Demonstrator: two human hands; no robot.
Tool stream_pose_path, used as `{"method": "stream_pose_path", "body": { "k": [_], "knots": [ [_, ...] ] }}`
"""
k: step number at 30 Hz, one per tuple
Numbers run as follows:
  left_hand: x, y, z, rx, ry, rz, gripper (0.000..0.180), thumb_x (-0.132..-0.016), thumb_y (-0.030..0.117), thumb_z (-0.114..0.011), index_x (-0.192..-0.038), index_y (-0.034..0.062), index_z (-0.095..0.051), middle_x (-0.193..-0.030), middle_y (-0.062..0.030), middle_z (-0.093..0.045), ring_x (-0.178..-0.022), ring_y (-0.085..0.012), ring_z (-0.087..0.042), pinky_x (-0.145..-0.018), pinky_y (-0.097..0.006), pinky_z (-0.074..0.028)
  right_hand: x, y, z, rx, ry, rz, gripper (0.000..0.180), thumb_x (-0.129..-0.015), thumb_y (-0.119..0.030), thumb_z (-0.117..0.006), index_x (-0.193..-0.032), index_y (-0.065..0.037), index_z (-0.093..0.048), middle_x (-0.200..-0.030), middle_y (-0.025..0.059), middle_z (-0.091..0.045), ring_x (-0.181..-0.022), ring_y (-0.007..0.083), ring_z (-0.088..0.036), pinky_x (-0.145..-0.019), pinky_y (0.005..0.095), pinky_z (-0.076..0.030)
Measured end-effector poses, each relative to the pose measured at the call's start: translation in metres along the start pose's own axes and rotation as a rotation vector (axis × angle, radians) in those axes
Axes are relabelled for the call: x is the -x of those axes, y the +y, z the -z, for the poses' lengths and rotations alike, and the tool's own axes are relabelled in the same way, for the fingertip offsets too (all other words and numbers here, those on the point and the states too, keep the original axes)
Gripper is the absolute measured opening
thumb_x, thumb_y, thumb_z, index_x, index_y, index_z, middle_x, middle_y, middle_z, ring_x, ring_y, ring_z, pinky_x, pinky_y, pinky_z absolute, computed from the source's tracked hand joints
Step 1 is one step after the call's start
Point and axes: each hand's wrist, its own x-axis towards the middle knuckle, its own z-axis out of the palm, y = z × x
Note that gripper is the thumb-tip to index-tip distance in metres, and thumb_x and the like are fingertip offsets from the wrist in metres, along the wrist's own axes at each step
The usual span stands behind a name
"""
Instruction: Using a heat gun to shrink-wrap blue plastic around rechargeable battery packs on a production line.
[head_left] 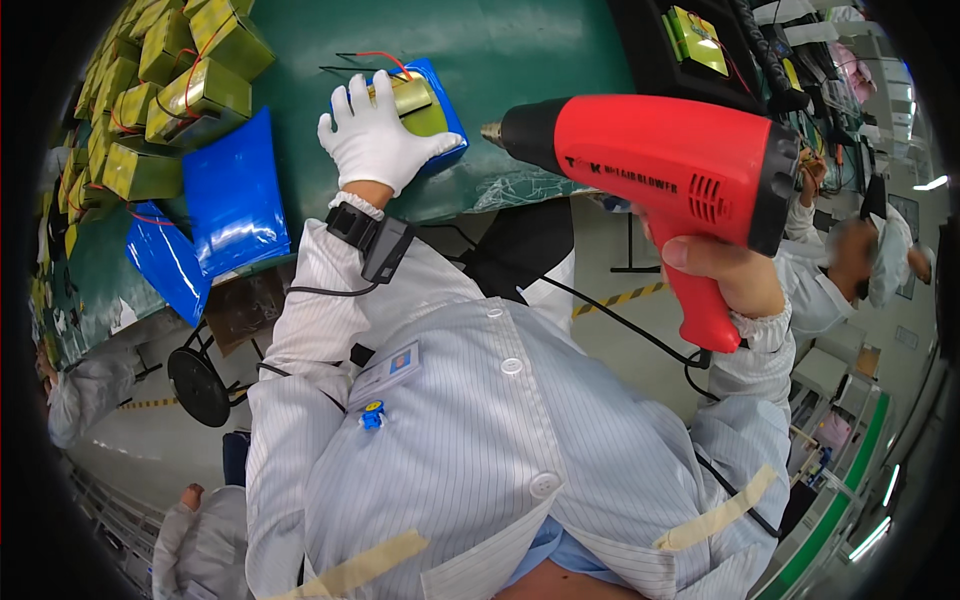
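Note:
My right hand, ungloved, is wrapped round the handle of a red heat gun. Its metal nozzle points left, toward a battery pack on the green table. Blue film is around the pack, leaving part of its yellow-green top showing. Red and black wires stick out at its far end. My left hand, in a white glove, lies on the pack with its fingers spread; the palm hides part of the pack.
Yellow-green battery packs with wires are stacked on the left. Two blue film sleeves lie by the table's near edge. A black tray at the far right holds another pack. The gun's black cord crosses before me. Other people sit farther off.

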Motion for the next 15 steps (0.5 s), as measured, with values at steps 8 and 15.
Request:
{"method": "stream_pose_path", "body": {
  "k": [8,15],
  "knots": [
    [-0.006,0.007,0.007,-0.014,-0.094,0.053,0.119,-0.063,0.08,-0.075,-0.155,0.0159,-0.036,-0.154,-0.0128,-0.039,-0.146,-0.0327,-0.03,-0.115,-0.058,-0.026,0.001,-0.007,0.003,-0.024,0.056,-0.059,0.058,-0.071,-0.016,-0.076,-0.125,-0.001,-0.063,-0.104,0.0081,-0.066,-0.083,0.0162,-0.063,-0.067,0.0297,-0.053],
    [-0.023,0.001,0.013,-0.069,0.0,-0.137,0.105,-0.058,0.079,-0.078,-0.146,0.0295,-0.051,-0.143,-0.011,-0.052,-0.137,-0.0348,-0.044,-0.109,-0.061,-0.032,0.001,-0.009,0.009,0.033,0.164,-0.017,0.068,-0.067,-0.025,-0.079,-0.127,0.002,-0.061,-0.105,0.0123,-0.067,-0.079,0.0169,-0.065,-0.061,0.0284,-0.055]
  ]
}}
